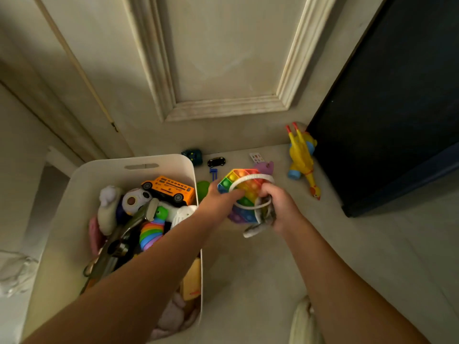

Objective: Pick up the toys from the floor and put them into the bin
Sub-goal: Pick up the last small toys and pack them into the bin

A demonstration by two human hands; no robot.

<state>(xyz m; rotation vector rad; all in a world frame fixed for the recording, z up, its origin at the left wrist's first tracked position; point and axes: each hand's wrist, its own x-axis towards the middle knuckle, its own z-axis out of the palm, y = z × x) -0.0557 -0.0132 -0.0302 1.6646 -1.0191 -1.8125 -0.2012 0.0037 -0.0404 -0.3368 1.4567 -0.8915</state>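
Both hands (218, 204) (280, 207) grip a rainbow pop toy (244, 187) beside the bin (74, 199).

Rainbow-striped pop toy (244, 188), orange bus (169, 189), white bin (74, 219)

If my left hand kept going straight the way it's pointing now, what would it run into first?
The left hand already touches the rainbow pop-it toy. Pushing on up and right, it would probably next meet the purple toy on the floor just beyond, though depth is unclear.
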